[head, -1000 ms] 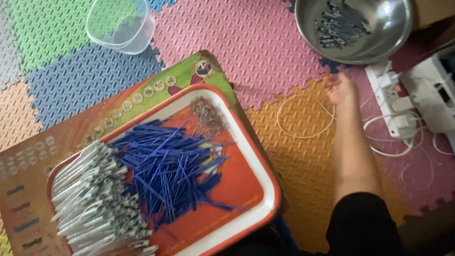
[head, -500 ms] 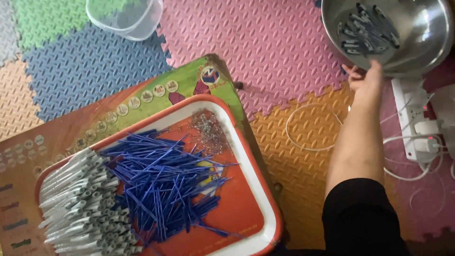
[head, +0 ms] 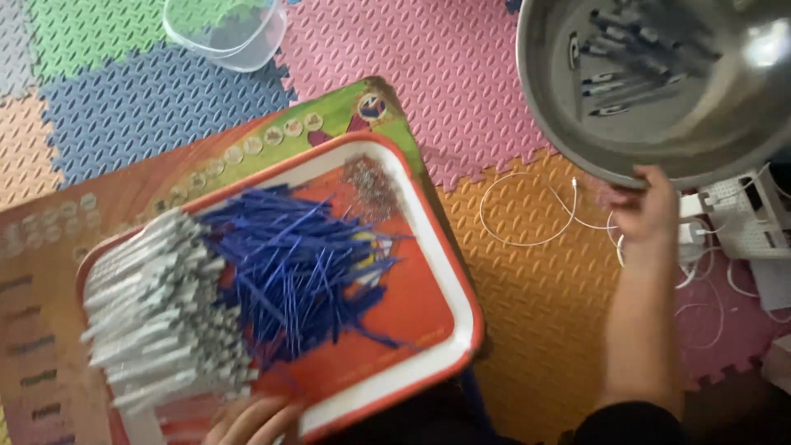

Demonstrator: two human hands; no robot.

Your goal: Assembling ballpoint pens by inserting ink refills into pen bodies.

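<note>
1. Since the earlier frame the steel bowl (head: pixel 659 91) has come closer and now fills the upper right corner, tilted toward the camera, and the right hand (head: pixel 647 210) has shifted along with it
2. The right hand's fingers are closed on the bowl's lower rim, thumb side toward the camera; the bowl is held above the foam floor mat (head: pixel 428 58)
3. Inside the bowl lie several assembled pens (head: pixel 630 58) with dark caps, bunched near the upper wall
4. The left hand (head: pixel 251 420) shows only at the bottom edge, its fingertips touching the near rim of the orange tray (head: pixel 428 330); whether they grip it cannot be told
5. The tray rests on a printed board (head: pixel 66 206) and carries a heap of blue ink refills (head: pixel 297 272) in the middle, grey pen barrels (head: pixel 156 313) stacked on its left and a small pile of tiny springs (head: pixel 367 181) at the far corner
6. A clear plastic tub (head: pixel 227 29) sits on the mat at the top, well apart from both hands
7. White cables (head: pixel 535 206) and a white power strip (head: pixel 746 222) lie under the bowl and beside the right hand
</note>
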